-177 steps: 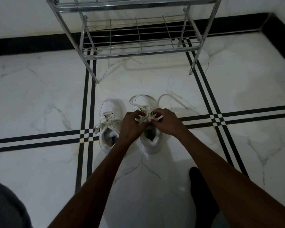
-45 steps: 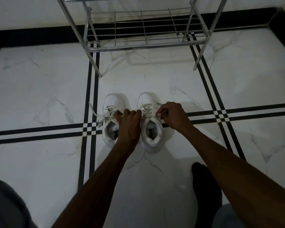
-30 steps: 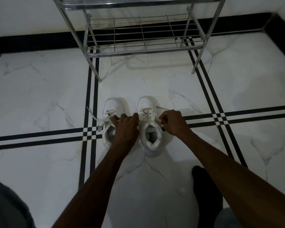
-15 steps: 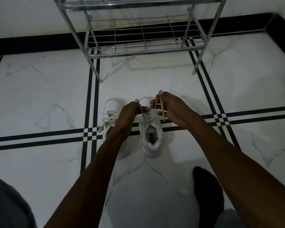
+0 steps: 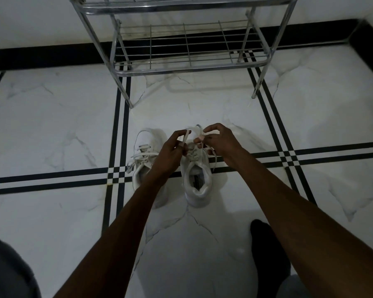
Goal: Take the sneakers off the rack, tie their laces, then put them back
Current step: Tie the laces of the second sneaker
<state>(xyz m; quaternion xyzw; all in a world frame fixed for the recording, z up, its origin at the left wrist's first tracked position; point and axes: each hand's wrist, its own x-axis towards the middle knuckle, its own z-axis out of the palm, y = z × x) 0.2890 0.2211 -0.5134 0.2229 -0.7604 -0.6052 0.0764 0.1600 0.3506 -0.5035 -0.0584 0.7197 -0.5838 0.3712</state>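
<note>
Two white sneakers stand side by side on the marble floor, toes pointing away from me. The left sneaker has loose laces and is partly hidden by my left forearm. Over the right sneaker both hands work the laces. My left hand pinches one lace end between thumb and fingers. My right hand pinches the other lace, raised above the tongue; a strand hangs down past the wrist. The two lace ends meet between my fingertips.
A chrome wire shoe rack stands against the wall beyond the sneakers, its bottom shelf bare. A black-socked foot rests on the floor at lower right. Grey-clad knee at lower left. Black stripe lines cross the white floor.
Both hands pulled the right sneaker's laces apart sideways, then lifted them; now the lace ends are brought together above the shoe. The sneakers have stayed where they were.
</note>
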